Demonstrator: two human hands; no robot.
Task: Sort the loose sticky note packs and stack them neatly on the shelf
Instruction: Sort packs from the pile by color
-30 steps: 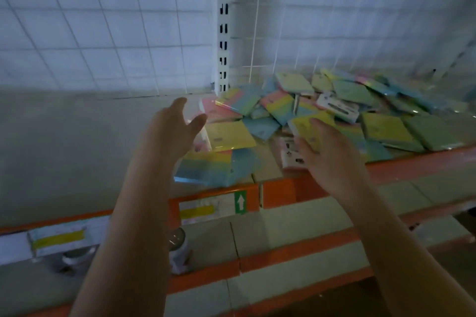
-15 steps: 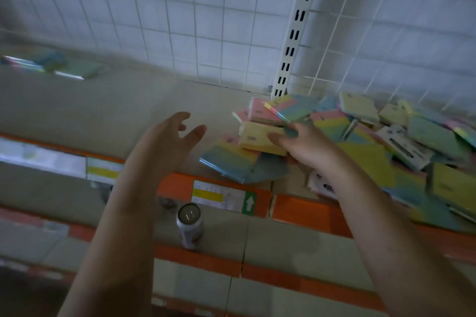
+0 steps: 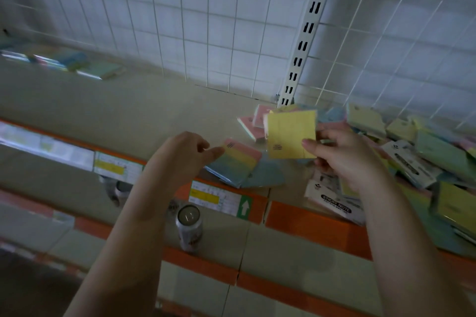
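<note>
Bare shelf [image 3: 134, 108] leftward – loose packs [image 3: 412, 162] (heaped) crowding the right.

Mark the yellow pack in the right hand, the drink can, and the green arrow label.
yellow pack [image 3: 288, 134], head view, middle of its face.
drink can [image 3: 188, 215], head view, its top.
green arrow label [image 3: 245, 207], head view, the arrow.
</note>
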